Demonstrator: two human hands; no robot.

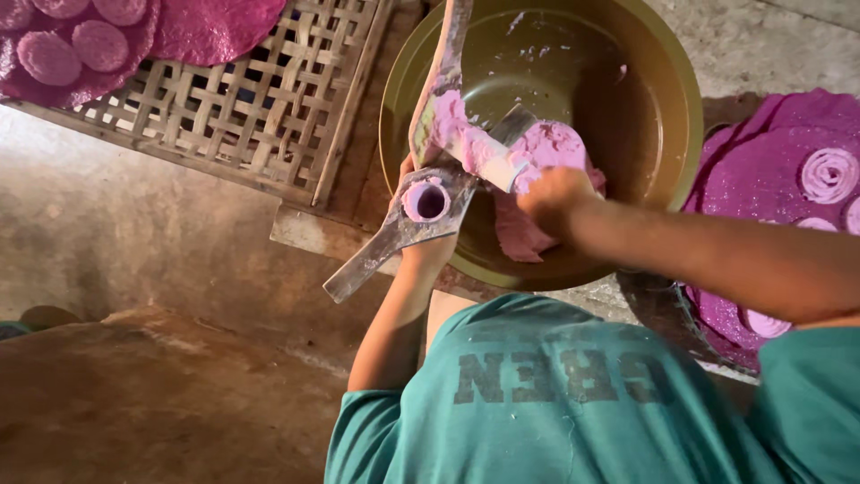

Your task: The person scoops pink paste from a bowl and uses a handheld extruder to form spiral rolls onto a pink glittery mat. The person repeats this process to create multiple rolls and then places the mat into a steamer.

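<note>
**Hands, press and pink dough at the basin**

The left hand (pixel 421 237) has its grip closed around a metal press (pixel 405 220), whose round barrel shows pink dough inside. The right hand (pixel 554 199) has its grip closed on the press's dough-smeared plunger arm (pixel 479 148), just beside the barrel. A lump of pink dough (pixel 546 152) lies in the olive-green basin (pixel 663 81) behind both hands. Pink coiled pieces (pixel 829 175) lie to the right; a woven bamboo tray (pixel 260 108) carries pink discs (pixel 76 40) at upper left.

Teal short-sleeved shirt (pixel 573 403); dark printed lettering; bare forearms.
</note>
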